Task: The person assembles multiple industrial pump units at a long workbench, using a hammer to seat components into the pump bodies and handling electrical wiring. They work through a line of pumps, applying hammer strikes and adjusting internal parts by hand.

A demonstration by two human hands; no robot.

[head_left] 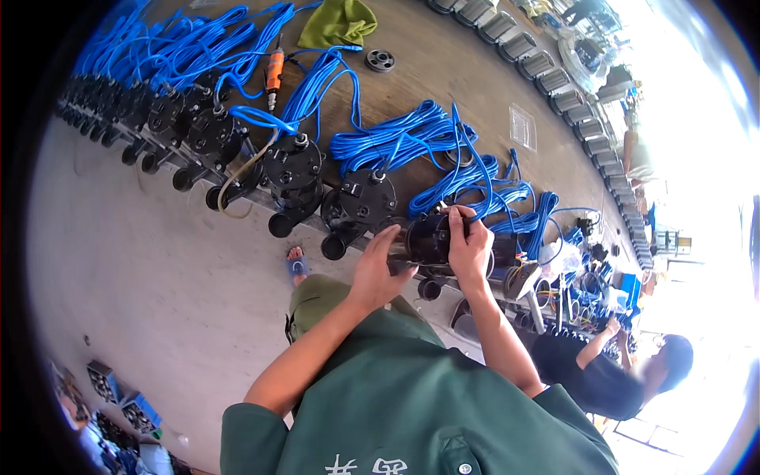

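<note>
Brown work surface (455,79) runs lengthwise through the workshop, pale floor (166,237) along its near edge, strong glare towards 3 o'clock. Directions below are taken from the item under handling.

Item: a black cylindrical housing (430,237), at the near edge, apparently lying on its side. My right hand (473,252) is clamped on its right part, fingers over the top. My left hand (378,273) is spread beside its left end, thumb and fingers apart; whether the fingertips touch it I cannot tell.

Adjacent: a black pump (366,199) stands upright at 10 o'clock, just beside. Coiled blue cable (400,136) lies towards 12, an orange power tool (274,73) between 10 and 11, a green cloth (339,25) at 11. Metal cylinders (518,46) stand in a row from 1 o'clock. A co-worker (590,376) is at 4.

Assessment: I judge the step in hand to be steadying or turning the housing. The next move calls for a firm right-hand hold, the left supporting the free end, and cable kept clear.
</note>
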